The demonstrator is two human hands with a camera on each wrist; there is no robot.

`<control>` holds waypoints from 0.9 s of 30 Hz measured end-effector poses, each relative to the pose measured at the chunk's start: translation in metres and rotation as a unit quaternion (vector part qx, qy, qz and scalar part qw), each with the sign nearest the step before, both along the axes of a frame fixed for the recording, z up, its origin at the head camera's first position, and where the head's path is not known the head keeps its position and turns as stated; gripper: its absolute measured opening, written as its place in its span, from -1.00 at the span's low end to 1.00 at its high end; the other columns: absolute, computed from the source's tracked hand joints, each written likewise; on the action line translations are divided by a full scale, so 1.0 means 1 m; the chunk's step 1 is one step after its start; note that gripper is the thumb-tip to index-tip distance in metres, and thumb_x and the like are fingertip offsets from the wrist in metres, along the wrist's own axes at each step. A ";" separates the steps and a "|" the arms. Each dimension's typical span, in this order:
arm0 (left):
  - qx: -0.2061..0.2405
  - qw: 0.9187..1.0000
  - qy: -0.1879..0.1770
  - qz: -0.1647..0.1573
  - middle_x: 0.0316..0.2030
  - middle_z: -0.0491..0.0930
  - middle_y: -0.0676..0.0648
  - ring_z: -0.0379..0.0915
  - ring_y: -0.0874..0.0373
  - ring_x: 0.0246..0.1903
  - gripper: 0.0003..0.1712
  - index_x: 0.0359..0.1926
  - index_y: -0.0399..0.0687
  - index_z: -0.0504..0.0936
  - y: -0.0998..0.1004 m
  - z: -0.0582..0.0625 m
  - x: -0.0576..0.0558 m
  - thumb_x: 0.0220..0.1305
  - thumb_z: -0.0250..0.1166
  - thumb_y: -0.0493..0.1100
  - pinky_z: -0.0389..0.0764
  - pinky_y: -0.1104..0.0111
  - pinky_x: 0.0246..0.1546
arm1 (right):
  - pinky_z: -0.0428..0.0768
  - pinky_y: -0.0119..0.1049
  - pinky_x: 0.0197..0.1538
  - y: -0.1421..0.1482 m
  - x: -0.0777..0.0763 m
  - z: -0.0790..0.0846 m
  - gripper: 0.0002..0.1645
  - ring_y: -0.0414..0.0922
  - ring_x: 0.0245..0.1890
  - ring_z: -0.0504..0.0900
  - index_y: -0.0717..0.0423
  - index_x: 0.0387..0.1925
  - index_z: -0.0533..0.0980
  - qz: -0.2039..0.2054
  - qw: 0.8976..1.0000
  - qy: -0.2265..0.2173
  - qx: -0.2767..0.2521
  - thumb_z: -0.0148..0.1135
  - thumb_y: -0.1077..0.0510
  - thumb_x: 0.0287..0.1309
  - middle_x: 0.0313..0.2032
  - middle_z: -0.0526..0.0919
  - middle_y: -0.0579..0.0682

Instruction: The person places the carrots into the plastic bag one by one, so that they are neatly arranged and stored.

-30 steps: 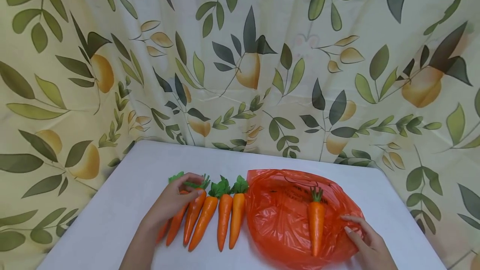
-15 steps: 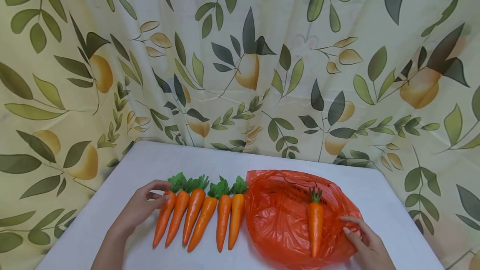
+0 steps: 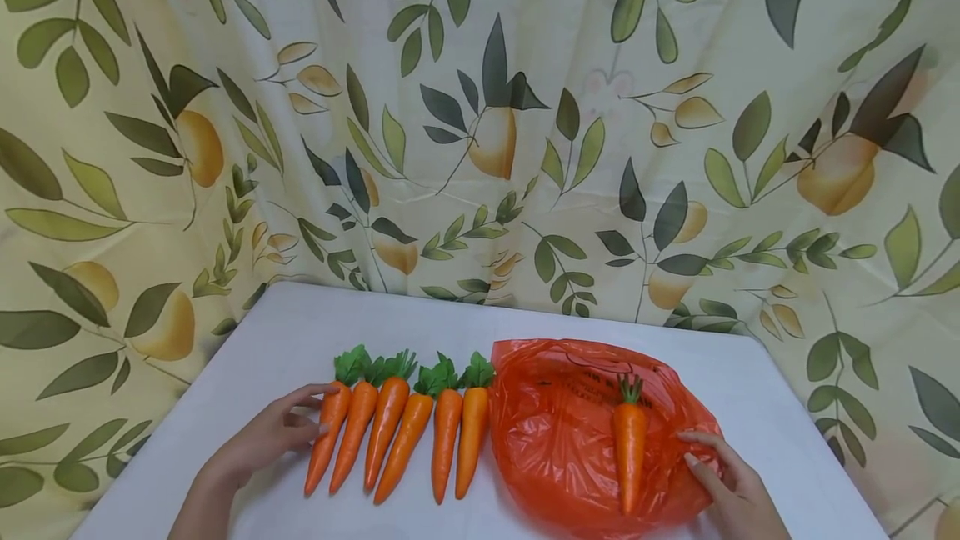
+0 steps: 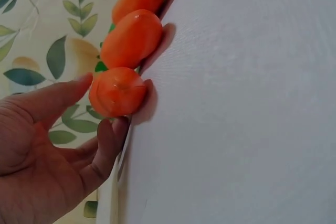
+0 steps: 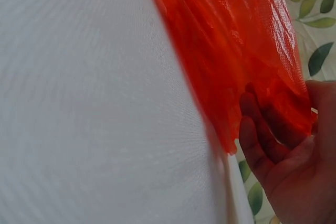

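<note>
Several orange carrots with green leafy tops lie side by side on the white table. At the row's left end, my left hand [image 3: 270,433] has its fingertips right at the side of the leftmost carrot [image 3: 327,437]. In the left wrist view, that carrot's tip [image 4: 116,93] sits beside the spread thumb and fingers of my left hand [image 4: 58,145]. A red plastic bag [image 3: 555,440] lies spread out on the right, with one carrot [image 3: 630,457] on it. My right hand [image 3: 738,486] holds the bag's right edge; some fingers show through the red plastic [image 5: 226,51] in the right wrist view.
The white table [image 3: 420,315] backs onto a curtain [image 3: 465,148] printed with leaves and fruit. The rightmost carrot [image 3: 472,440] of the row lies close beside the bag's left edge.
My left hand has moved left from over the carrot tops to the outer side of the leftmost carrot, uncovering the row. My right hand and the bag stay in place.
</note>
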State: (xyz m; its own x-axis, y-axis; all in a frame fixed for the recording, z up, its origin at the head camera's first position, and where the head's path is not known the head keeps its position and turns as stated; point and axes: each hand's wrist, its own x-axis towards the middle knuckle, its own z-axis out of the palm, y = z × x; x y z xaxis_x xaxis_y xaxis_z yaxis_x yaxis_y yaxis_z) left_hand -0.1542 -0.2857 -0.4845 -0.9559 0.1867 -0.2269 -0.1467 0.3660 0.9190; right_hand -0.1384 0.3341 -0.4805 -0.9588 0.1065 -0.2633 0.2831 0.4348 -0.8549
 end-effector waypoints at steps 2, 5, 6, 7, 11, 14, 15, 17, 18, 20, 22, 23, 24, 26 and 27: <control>0.001 1.000 -0.004 -0.004 0.28 0.38 -0.35 0.54 -0.08 -0.16 -0.39 0.41 -0.10 0.48 0.001 0.000 0.001 0.37 0.37 -0.23 0.63 0.14 -0.23 | 0.70 -0.28 -0.11 -0.001 0.001 0.000 -0.41 -0.06 -0.17 0.62 0.20 0.44 0.29 0.002 1.000 0.002 -0.002 0.11 0.02 0.56 0.23 0.45 0.25; -0.003 1.000 -0.012 -0.007 0.32 0.34 -0.32 0.47 -0.09 -0.12 -0.42 0.39 -0.06 0.53 0.003 0.000 0.001 0.37 0.37 -0.23 0.59 0.13 -0.25 | 0.70 -0.26 -0.08 -0.002 0.002 -0.001 -0.40 -0.07 -0.13 0.63 0.18 0.44 0.31 0.002 1.000 0.003 -0.003 0.13 0.00 0.55 0.31 0.39 0.28; -0.004 1.000 -0.014 -0.006 0.31 0.33 -0.32 0.46 -0.09 -0.11 -0.43 0.38 -0.05 0.54 0.004 0.001 0.001 0.37 0.38 -0.21 0.58 0.13 -0.25 | 0.70 -0.26 -0.06 -0.002 0.002 -0.001 -0.39 -0.07 -0.12 0.63 0.18 0.44 0.31 0.002 1.000 0.004 -0.003 0.14 -0.02 0.55 0.35 0.37 0.28; -0.005 1.000 -0.017 -0.004 0.30 0.32 -0.32 0.44 -0.09 -0.10 -0.43 0.37 -0.04 0.55 0.005 0.001 0.002 0.36 0.39 -0.19 0.57 0.12 -0.24 | 0.70 -0.26 -0.06 -0.002 0.002 -0.001 -0.39 -0.07 -0.11 0.64 0.17 0.44 0.31 0.004 1.000 0.006 -0.001 0.14 -0.02 0.54 0.36 0.36 0.28; -0.014 1.000 -0.016 0.007 0.24 0.32 -0.31 0.45 -0.08 -0.16 -0.42 0.36 -0.06 0.57 0.010 -0.001 0.001 0.34 0.43 -0.15 0.57 0.15 -0.27 | 0.70 -0.28 -0.09 -0.003 0.001 -0.002 -0.44 -0.06 -0.14 0.65 0.16 0.42 0.34 0.009 1.000 0.019 0.005 0.13 0.02 0.56 0.30 0.41 0.27; -0.020 1.000 -0.014 0.016 0.22 0.32 -0.31 0.43 -0.06 -0.19 -0.42 0.35 -0.07 0.57 0.012 -0.002 0.000 0.33 0.44 -0.16 0.56 0.17 -0.30 | 0.70 -0.30 -0.12 -0.002 0.000 -0.002 -0.46 -0.07 -0.17 0.64 0.18 0.41 0.35 0.016 0.999 0.030 0.009 0.12 0.05 0.56 0.24 0.45 0.25; -0.023 0.999 -0.015 0.020 0.22 0.31 -0.31 0.42 -0.07 -0.19 -0.41 0.35 -0.05 0.57 0.013 -0.002 0.001 0.32 0.44 -0.17 0.55 0.17 -0.30 | 0.70 -0.30 -0.12 -0.002 0.000 -0.002 -0.47 -0.07 -0.18 0.64 0.17 0.41 0.35 0.015 0.999 0.030 0.008 0.12 0.06 0.56 0.23 0.45 0.24; -0.031 0.999 -0.014 0.030 0.22 0.30 -0.30 0.39 -0.07 -0.17 -0.40 0.35 -0.03 0.57 0.014 -0.002 0.001 0.29 0.47 -0.16 0.54 0.17 -0.30 | 0.70 -0.30 -0.13 -0.001 0.001 -0.003 -0.47 -0.07 -0.19 0.64 0.17 0.41 0.35 0.015 0.999 0.031 0.007 0.12 0.05 0.56 0.20 0.46 0.23; -0.035 0.999 -0.013 0.036 0.21 0.29 -0.30 0.37 -0.07 -0.16 -0.39 0.34 -0.01 0.57 0.015 -0.002 0.001 0.28 0.48 -0.16 0.54 0.17 -0.30 | 0.70 -0.30 -0.13 0.000 0.001 -0.003 -0.47 -0.08 -0.19 0.63 0.18 0.41 0.35 0.016 0.999 0.033 0.008 0.12 0.05 0.56 0.19 0.47 0.22; -0.048 0.998 -0.010 0.046 0.19 0.28 -0.30 0.34 -0.08 -0.13 -0.37 0.33 0.03 0.58 0.017 -0.002 0.002 0.24 0.50 -0.18 0.53 0.17 -0.29 | 0.70 -0.30 -0.14 0.000 0.002 -0.003 -0.48 -0.07 -0.21 0.64 0.17 0.40 0.36 0.015 0.999 0.039 0.007 0.12 0.05 0.56 0.15 0.48 0.21; -0.062 0.997 -0.004 0.047 0.18 0.27 -0.30 0.32 -0.08 -0.10 -0.36 0.33 0.06 0.58 0.019 -0.002 0.002 0.22 0.51 -0.19 0.51 0.18 -0.27 | 0.71 -0.29 -0.16 0.000 0.004 -0.003 -0.49 -0.07 -0.22 0.64 0.17 0.39 0.37 0.016 0.999 0.048 0.007 0.12 0.05 0.56 0.12 0.49 0.21; -0.068 0.997 -0.001 0.045 0.18 0.27 -0.30 0.32 -0.09 -0.09 -0.35 0.33 0.07 0.57 0.020 -0.002 0.002 0.21 0.51 -0.21 0.50 0.18 -0.27 | 0.71 -0.28 -0.16 0.000 0.004 -0.003 -0.49 -0.08 -0.23 0.64 0.17 0.38 0.38 0.017 0.998 0.053 0.007 0.12 0.04 0.56 0.12 0.49 0.21; -0.072 0.996 0.002 0.044 0.18 0.27 -0.30 0.32 -0.10 -0.09 -0.35 0.33 0.07 0.57 0.020 -0.001 0.002 0.21 0.51 -0.22 0.50 0.17 -0.26 | 0.71 -0.28 -0.17 -0.001 0.005 -0.003 -0.49 -0.08 -0.23 0.64 0.17 0.37 0.38 0.017 0.998 0.057 0.006 0.13 0.04 0.56 0.13 0.49 0.21; -0.085 0.996 0.005 0.038 0.18 0.28 -0.29 0.33 -0.10 -0.06 -0.34 0.35 0.09 0.56 0.021 -0.001 0.002 0.23 0.49 -0.22 0.50 0.17 -0.23 | 0.71 -0.28 -0.16 -0.001 0.007 -0.002 -0.50 -0.09 -0.21 0.64 0.17 0.37 0.39 0.019 0.998 0.063 0.004 0.13 0.03 0.56 0.16 0.48 0.22; -0.090 0.995 0.007 0.034 0.18 0.28 -0.28 0.33 -0.10 -0.05 -0.34 0.36 0.10 0.55 0.022 -0.001 0.002 0.24 0.49 -0.21 0.49 0.17 -0.22 | 0.71 -0.28 -0.16 -0.001 0.007 -0.002 -0.50 -0.09 -0.21 0.64 0.17 0.37 0.39 0.020 0.998 0.065 0.002 0.13 0.04 0.56 0.17 0.47 0.23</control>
